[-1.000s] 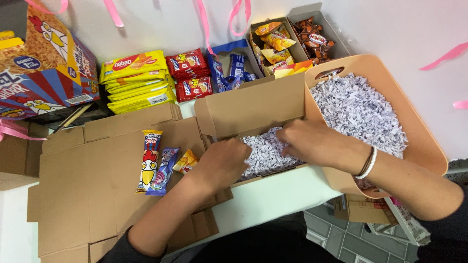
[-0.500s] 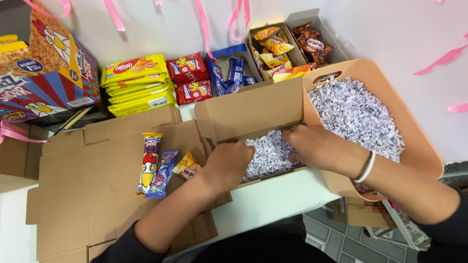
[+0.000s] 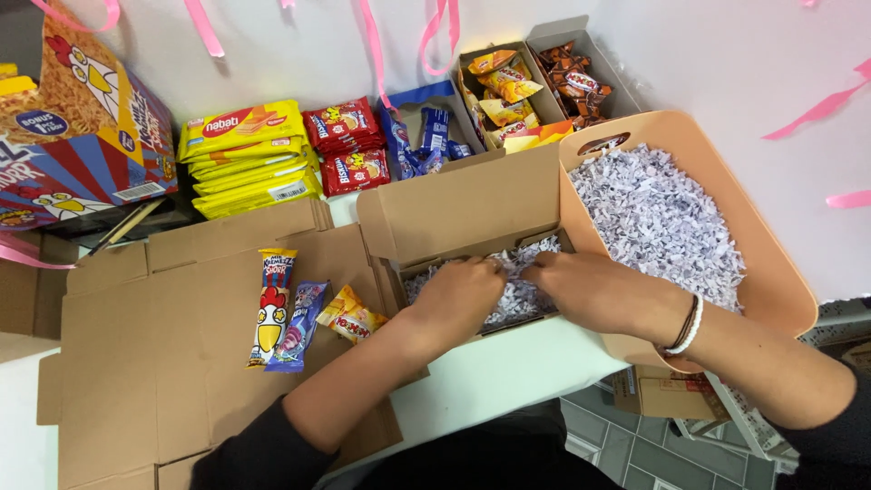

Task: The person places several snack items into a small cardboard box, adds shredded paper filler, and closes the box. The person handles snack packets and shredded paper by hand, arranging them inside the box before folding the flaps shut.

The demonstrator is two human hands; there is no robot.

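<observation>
Shreds (image 3: 517, 272) of white paper fill the bottom of the small cardboard box (image 3: 472, 209) right in front of me, its lid flap standing up at the far side. My left hand (image 3: 458, 295) lies palm down on them, fingers bent and pressing into the pile at the middle of the box. My right hand (image 3: 590, 290) lies just beside it, also palm down on the shreds, fingers curled loosely toward the left ones so the tips nearly meet; I cannot tell whether either hand pinches any paper. 2 bands, 1 dark and 1 white (image 3: 685, 328), sit on my right wrist.

Just right of the box, touching it, stands a peach tub (image 3: 771, 263) heaped with more of the same shreds. Left of the box, on flattened cardboard (image 3: 163, 363), lie 3 snack packs (image 3: 299, 318) side by side. Beyond them, against the wall, are yellow wafer packs (image 3: 249, 159), red packs (image 3: 349, 145), blue packs (image 3: 422, 136) and 2 open cartons of wrapped sweets (image 3: 535, 82). A big printed carton (image 3: 73, 136) stands at the far left. Pink ribbons (image 3: 376, 45) hang down the wall.
</observation>
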